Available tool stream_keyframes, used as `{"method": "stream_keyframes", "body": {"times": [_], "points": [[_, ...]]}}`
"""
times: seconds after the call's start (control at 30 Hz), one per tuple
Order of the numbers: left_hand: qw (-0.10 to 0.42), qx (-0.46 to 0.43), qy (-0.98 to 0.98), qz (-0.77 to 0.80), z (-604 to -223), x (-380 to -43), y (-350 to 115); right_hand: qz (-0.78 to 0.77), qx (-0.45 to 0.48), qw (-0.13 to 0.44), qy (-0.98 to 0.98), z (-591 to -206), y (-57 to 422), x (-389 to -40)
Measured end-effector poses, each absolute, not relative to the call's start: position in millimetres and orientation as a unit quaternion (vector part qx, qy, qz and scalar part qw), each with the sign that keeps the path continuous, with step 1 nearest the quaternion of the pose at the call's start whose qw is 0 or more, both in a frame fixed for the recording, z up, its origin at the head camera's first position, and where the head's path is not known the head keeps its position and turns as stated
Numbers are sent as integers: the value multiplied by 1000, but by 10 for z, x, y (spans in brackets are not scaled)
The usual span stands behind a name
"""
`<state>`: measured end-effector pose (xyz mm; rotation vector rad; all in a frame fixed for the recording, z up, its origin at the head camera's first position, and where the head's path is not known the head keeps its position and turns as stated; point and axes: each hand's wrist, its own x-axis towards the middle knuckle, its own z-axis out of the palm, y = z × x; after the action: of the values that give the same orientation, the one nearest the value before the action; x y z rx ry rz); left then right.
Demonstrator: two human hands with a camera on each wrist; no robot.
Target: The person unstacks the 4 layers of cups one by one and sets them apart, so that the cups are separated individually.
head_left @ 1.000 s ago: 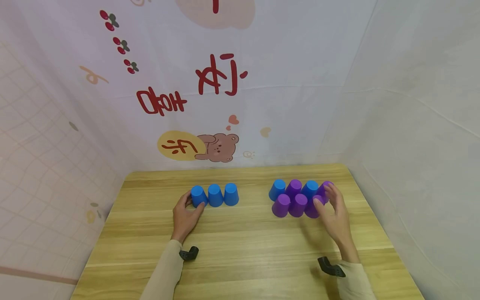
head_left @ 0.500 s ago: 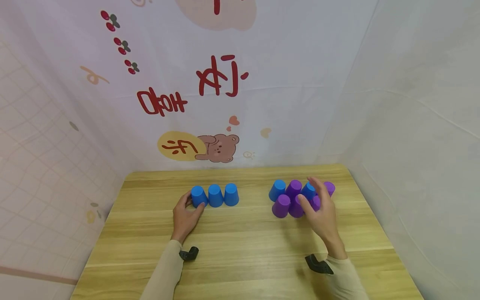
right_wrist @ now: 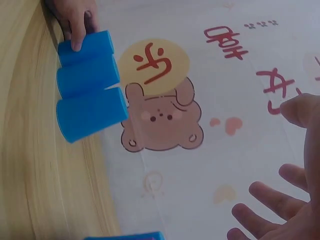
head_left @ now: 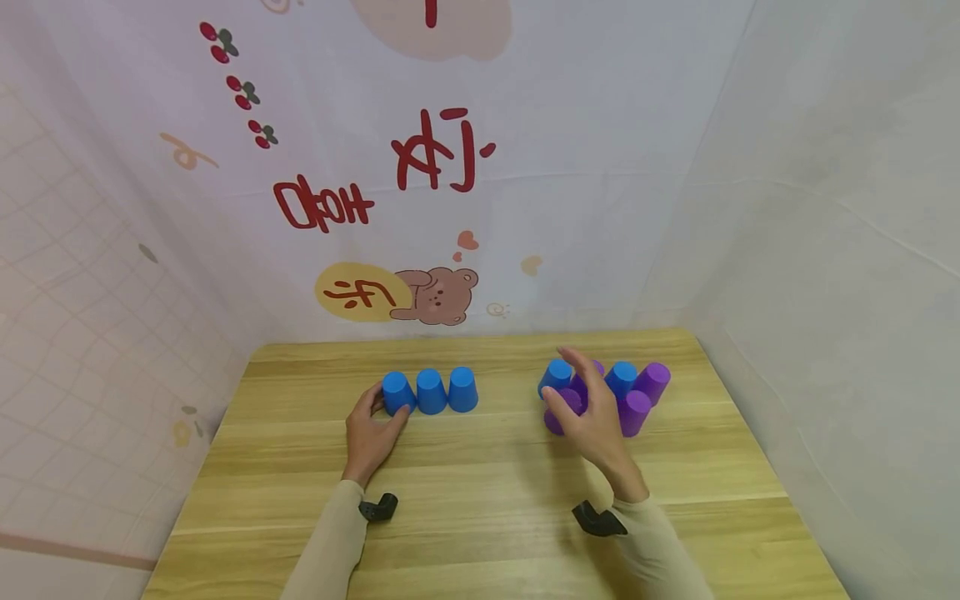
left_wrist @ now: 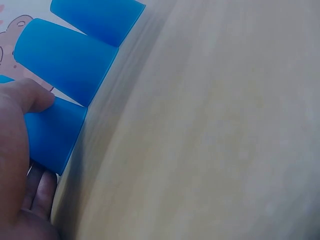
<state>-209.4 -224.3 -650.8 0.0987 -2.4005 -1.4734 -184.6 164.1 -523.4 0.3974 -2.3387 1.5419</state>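
Note:
Three upside-down blue cups stand in a row on the left. My left hand (head_left: 372, 437) holds the leftmost blue cup (head_left: 397, 395), its thumb (left_wrist: 37, 95) laid against the side and fingers round the other side. Beside it are the middle blue cup (head_left: 431, 392) and the right blue cup (head_left: 462, 389). My right hand (head_left: 596, 421) is over the right-hand group of blue and purple cups, fingers spread apart with nothing between them. It partly hides a front purple cup (head_left: 557, 423) and others; a back blue cup (head_left: 558, 375) shows past its thumb.
At the group's right stand a blue cup (head_left: 621, 377), a back purple cup (head_left: 655, 382) and a front purple cup (head_left: 636, 412). The wooden table (head_left: 480, 500) meets a white printed cloth (head_left: 585, 208) at its back edge. More cloth hangs at both sides.
My right hand has moved left across the group, from the rightmost purple cups toward its left end, lifting off them. The left hand and its cup have stayed put.

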Motion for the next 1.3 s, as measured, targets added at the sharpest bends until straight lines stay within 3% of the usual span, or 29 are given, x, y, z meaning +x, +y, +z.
{"method": "stream_keyframes", "body": {"times": [0.8,1.3], "points": [[151,34,-837,-524,-6480,-2073,-2242,537,152,31,-829,-5535,819,-2131],[146,36,-835,-529,-6459,-2071,-2253,501,164,-2,-850,-5686,603,-2315]]}}
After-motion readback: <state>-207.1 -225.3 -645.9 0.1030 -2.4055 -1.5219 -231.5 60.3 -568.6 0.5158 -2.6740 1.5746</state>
